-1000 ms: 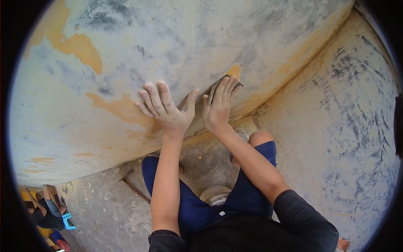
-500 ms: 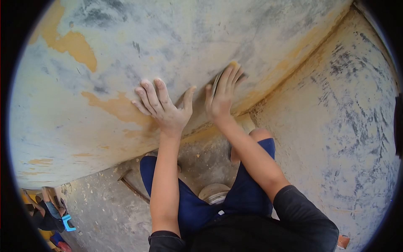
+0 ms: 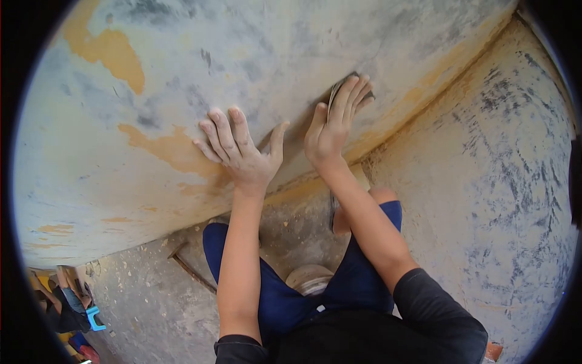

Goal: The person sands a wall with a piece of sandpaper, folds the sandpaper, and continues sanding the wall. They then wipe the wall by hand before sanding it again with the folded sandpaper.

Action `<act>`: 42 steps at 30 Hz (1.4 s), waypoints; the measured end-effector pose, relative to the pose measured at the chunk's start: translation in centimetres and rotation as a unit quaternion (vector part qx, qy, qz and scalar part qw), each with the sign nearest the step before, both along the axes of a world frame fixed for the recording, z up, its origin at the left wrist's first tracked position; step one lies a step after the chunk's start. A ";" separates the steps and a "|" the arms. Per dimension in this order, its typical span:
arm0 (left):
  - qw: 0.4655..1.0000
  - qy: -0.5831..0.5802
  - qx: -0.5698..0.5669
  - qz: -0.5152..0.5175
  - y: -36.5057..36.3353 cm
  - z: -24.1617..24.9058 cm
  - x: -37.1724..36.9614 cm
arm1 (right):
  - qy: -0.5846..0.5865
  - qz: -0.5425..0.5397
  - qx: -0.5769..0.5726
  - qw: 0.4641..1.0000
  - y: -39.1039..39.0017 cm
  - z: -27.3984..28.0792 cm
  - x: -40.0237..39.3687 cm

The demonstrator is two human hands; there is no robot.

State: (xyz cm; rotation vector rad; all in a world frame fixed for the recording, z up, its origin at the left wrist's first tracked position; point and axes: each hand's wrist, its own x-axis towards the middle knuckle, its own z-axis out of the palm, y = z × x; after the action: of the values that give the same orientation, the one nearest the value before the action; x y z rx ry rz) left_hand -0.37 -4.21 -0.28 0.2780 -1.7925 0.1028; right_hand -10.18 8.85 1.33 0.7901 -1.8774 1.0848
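My left hand (image 3: pixel 245 155) rests on the whitish, patchy wall (image 3: pixel 291 54) with its fingers spread, holding nothing. Pale dust coats its fingertips. Up and to the right, my right hand (image 3: pixel 335 124) presses a thin dark sheet of sandpaper (image 3: pixel 371 96) against the same wall. The sandpaper's edges stick out past the fingers, and most of it is hidden beneath them. Between the two hands is a bare strip of wall in shadow.
A second wall (image 3: pixel 448 176) meets this one at a corner on the right. On the grey floor (image 3: pixel 145 297) lies a hammer-like tool (image 3: pixel 191 272). A pale round container (image 3: pixel 310 279) is between my legs. Another person (image 3: pixel 70 303) is at far lower left, beside a light-blue object (image 3: pixel 95 318).
My right hand has slid up and to the right along the wall with the sandpaper. My left hand remains spread on the wall in nearly the same place.
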 end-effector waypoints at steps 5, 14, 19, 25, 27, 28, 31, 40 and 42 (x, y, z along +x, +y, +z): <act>1.000 0.001 -0.004 -0.006 0.1 -0.1 0.0 | 0.037 -0.002 0.034 0.999 -0.2 -5.6 1.2; 1.000 0.015 0.001 -0.008 0.1 -0.3 -0.2 | 0.038 -0.011 0.060 0.997 0.1 -5.2 1.2; 1.000 -0.009 0.004 -0.002 0.2 -0.3 0.3 | 0.001 -0.017 0.010 1.000 0.4 -1.4 0.4; 1.000 0.024 -0.005 0.000 -0.5 -0.1 -0.7 | 0.033 0.018 0.021 0.999 -0.3 -1.3 0.3; 1.000 -0.004 0.003 -0.001 0.0 0.1 0.0 | 0.014 -0.025 0.018 0.999 0.3 1.1 -0.1; 1.000 -0.009 0.004 -0.002 0.2 -0.2 0.4 | 0.009 -0.027 0.020 0.999 0.5 -1.2 0.6; 1.000 0.004 -0.005 -0.002 0.1 -0.1 0.0 | 0.037 -0.028 0.087 0.995 0.0 -4.3 1.0; 1.000 0.005 -0.005 -0.010 -0.1 -0.2 -0.2 | 0.038 -0.022 0.076 0.996 -0.1 -3.9 1.3; 1.000 0.023 -0.006 0.001 -0.3 -0.3 -0.5 | 0.029 -0.016 0.048 0.998 0.1 -2.0 0.3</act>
State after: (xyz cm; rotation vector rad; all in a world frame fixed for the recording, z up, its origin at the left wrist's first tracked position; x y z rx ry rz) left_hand -0.89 -4.50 -0.56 0.2727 -1.7451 0.1081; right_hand -9.90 8.99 -0.63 0.8343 -1.8975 0.9494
